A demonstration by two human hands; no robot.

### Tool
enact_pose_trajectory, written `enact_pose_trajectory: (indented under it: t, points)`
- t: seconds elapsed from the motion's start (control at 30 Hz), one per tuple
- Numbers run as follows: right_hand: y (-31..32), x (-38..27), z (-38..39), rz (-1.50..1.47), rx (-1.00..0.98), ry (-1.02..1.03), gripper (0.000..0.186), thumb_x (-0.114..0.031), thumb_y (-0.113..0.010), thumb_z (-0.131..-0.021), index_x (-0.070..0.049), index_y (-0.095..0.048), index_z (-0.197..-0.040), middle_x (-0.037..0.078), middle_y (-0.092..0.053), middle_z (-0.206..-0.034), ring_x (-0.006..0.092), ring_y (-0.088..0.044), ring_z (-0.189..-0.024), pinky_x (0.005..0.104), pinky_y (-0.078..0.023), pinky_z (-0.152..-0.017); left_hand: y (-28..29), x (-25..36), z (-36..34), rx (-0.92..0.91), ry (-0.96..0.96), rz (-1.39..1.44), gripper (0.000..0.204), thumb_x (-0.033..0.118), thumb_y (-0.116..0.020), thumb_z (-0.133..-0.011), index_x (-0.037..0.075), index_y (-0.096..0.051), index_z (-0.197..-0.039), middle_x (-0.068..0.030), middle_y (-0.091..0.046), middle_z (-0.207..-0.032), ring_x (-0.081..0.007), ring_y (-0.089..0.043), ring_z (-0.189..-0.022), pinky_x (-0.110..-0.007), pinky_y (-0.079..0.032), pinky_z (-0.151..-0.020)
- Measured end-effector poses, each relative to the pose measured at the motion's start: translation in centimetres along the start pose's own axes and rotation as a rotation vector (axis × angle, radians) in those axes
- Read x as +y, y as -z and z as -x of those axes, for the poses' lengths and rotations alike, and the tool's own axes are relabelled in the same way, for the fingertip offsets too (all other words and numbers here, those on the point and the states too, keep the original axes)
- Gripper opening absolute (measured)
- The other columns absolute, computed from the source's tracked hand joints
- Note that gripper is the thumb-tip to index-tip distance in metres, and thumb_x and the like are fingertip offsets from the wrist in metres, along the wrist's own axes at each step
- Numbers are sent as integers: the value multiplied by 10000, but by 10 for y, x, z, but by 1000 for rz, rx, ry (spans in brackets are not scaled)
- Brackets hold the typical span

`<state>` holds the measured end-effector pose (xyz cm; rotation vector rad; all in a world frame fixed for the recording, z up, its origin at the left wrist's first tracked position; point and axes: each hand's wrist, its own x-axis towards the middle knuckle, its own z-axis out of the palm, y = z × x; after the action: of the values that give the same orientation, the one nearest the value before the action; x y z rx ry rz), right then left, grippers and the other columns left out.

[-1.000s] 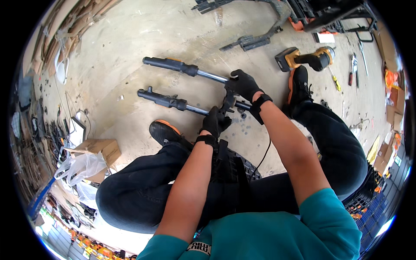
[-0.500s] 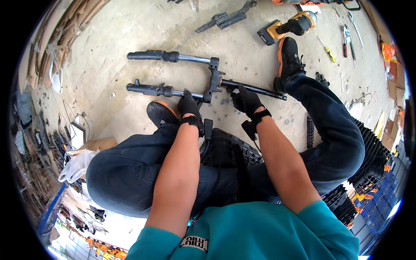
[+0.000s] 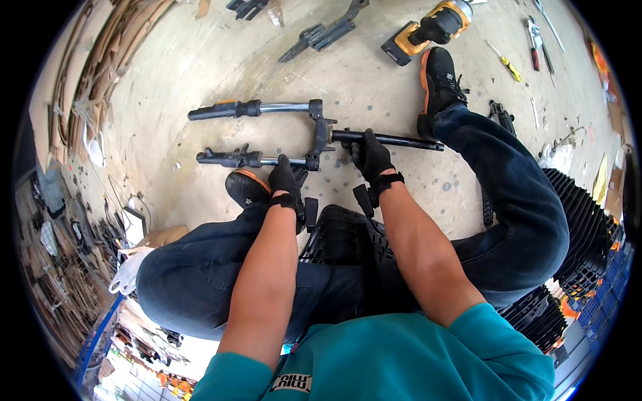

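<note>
A black front fork lies sideways on the concrete before me, with two legs (image 3: 217,111) with shiny tubes, a crown (image 3: 317,134) and a long black steerer tube (image 3: 414,142) pointing right. My left hand (image 3: 284,179), in a black glove, grips the nearer leg just left of the crown, its fingers partly hidden. My right hand (image 3: 370,158), also gloved, has its fingers curled round the steerer tube just right of the crown. Black straps with small units are on both wrists. My black shoes (image 3: 441,83) sit either side, the left one behind the nearer leg.
A yellow-black power tool (image 3: 424,33), a yellow screwdriver (image 3: 505,63), pliers (image 3: 533,47) and black metal parts (image 3: 321,33) lie beyond. Cardboard scraps (image 3: 80,73) line the left, a plastic bag (image 3: 127,267) is by my left knee, and stacked black plastic frames (image 3: 568,234) are at right.
My right hand has moved from the far leg by the crown to the steerer tube. The fork has shifted left and lies more level in view. My left hand has moved left with it.
</note>
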<state>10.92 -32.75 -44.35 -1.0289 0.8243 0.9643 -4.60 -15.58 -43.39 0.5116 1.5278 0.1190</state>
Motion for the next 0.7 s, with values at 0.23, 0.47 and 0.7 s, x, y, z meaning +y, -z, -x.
enact_pose_trajectory:
  t: [0.23, 0.47, 0.7]
  points:
    - [-3, -4, 4, 546, -198, 88, 206, -292, -572, -966, -126, -693, -955, 37, -649, -702, 154, -588, -559, 303, -495, -518, -12, -1, 6, -113, 83, -373, 392, 376, -631, -946, 28, -609, -1125, -106, -670, -945, -249, -683, -845, -390, -578, -745]
    - [-95, -89, 100, 712, -579, 546, 179, -242, -667, -875, -69, -626, -891, 95, -651, -726, 240, -646, -631, 364, -513, -578, -32, 20, 36, -436, 99, -948, 551, 424, -654, -895, 32, -553, -1269, -213, -705, -1005, -284, -713, -837, -370, -578, -663]
    - [-85, -286, 394, 244, -792, 907, 332, -304, -528, -1013, 18, -607, -997, 93, -671, -843, 173, -655, -695, 287, -546, -618, -55, 46, 39, -439, -123, -676, 312, 341, -570, -945, 50, -625, -1046, -114, -672, -884, -250, -686, -720, -337, -527, -537]
